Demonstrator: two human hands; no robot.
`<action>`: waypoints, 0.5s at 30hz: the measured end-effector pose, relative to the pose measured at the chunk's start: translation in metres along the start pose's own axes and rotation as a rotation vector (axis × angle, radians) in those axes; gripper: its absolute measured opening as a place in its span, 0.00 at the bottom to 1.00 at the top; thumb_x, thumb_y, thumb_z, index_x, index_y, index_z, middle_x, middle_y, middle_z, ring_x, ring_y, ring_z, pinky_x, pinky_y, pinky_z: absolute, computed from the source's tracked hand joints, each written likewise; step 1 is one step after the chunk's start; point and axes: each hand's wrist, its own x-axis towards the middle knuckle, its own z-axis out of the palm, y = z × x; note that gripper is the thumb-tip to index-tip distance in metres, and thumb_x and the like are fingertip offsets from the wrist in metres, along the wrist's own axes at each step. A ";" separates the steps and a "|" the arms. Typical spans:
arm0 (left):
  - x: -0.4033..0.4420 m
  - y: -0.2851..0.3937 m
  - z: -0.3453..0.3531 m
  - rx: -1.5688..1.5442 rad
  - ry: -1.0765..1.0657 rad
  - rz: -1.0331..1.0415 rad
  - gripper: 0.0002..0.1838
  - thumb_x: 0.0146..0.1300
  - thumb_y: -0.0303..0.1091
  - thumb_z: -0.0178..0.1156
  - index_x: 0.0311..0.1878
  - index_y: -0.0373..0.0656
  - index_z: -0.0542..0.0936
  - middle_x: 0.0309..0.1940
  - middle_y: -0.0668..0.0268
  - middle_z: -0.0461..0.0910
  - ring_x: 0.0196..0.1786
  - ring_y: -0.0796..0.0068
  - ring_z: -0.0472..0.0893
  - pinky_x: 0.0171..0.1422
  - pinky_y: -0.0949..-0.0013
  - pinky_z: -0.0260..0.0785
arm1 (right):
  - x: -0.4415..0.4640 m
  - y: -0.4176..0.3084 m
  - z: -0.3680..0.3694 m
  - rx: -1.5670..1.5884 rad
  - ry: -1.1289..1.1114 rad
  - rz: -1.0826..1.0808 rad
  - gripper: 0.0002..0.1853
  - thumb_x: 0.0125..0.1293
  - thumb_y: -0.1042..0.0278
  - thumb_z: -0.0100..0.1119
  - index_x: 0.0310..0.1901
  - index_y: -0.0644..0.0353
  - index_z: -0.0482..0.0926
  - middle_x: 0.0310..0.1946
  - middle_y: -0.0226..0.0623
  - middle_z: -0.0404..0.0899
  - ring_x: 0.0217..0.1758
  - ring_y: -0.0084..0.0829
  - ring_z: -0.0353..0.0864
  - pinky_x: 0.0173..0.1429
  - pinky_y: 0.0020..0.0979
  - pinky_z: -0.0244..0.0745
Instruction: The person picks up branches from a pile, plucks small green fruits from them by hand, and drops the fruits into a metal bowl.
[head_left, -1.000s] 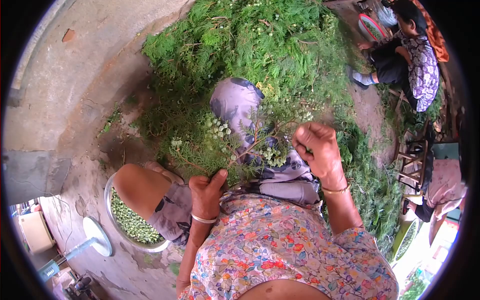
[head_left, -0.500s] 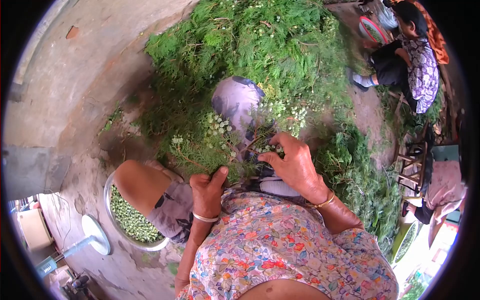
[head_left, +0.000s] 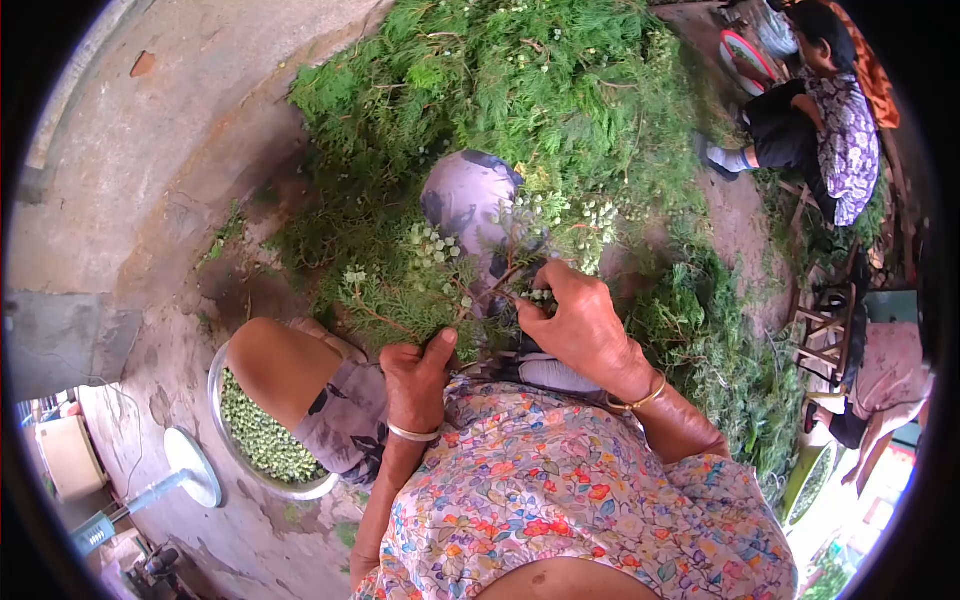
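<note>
A green conifer sprig (head_left: pixel 400 300) with pale green cones lies across my lap, over the patterned trouser knee. My left hand (head_left: pixel 415 380) is closed on the stem end of the sprig, thumb on top. To its right, my right hand (head_left: pixel 575 320) has thumb and forefinger pinched around small pale green cones at the sprig's right part. Beside my bent left leg stands a round metal basin (head_left: pixel 330 490) holding many small green cones, partly hidden by the knee.
A large heap of green branches (head_left: pixel 500 90) spreads ahead and down the right side. At the upper right a seated person (head_left: pixel 845 140) reaches to a red-rimmed bowl (head_left: pixel 724 40). A wooden stool (head_left: pixel 822 340), another person's clothing, and a fan (head_left: pixel 190 468) at lower left are visible.
My right hand has come in from the right to the cones on the sprig, its fingers now pinched there. My left hand has stayed in place. The seated person's hand has moved into the red-rimmed bowl.
</note>
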 end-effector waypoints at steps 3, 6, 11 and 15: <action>-0.001 0.003 0.002 0.003 0.005 -0.013 0.13 0.60 0.30 0.64 0.21 0.37 0.77 0.17 0.74 0.72 0.18 0.86 0.66 0.21 0.77 0.53 | 0.001 0.014 0.007 0.130 0.106 -0.015 0.11 0.54 0.71 0.63 0.31 0.70 0.73 0.19 0.48 0.75 0.21 0.40 0.77 0.26 0.38 0.71; -0.002 0.003 0.001 0.000 -0.013 -0.014 0.13 0.60 0.30 0.64 0.21 0.37 0.78 0.17 0.74 0.73 0.18 0.86 0.66 0.21 0.77 0.53 | 0.003 0.016 -0.008 0.505 0.079 0.239 0.08 0.57 0.73 0.62 0.31 0.69 0.76 0.17 0.35 0.74 0.18 0.22 0.71 0.19 0.27 0.63; -0.002 -0.001 0.002 0.067 -0.062 -0.013 0.12 0.60 0.30 0.64 0.23 0.37 0.78 0.17 0.74 0.73 0.17 0.86 0.65 0.20 0.77 0.52 | -0.001 0.025 -0.017 1.211 0.035 0.654 0.04 0.57 0.75 0.62 0.33 0.64 0.78 0.18 0.25 0.70 0.16 0.12 0.63 0.15 0.16 0.51; 0.000 -0.001 0.002 0.008 -0.012 -0.039 0.07 0.60 0.24 0.62 0.26 0.40 0.77 0.18 0.74 0.72 0.16 0.85 0.66 0.17 0.78 0.52 | -0.001 0.048 -0.028 1.648 0.103 0.568 0.04 0.57 0.76 0.61 0.33 0.62 0.75 0.22 0.27 0.68 0.19 0.15 0.61 0.15 0.15 0.52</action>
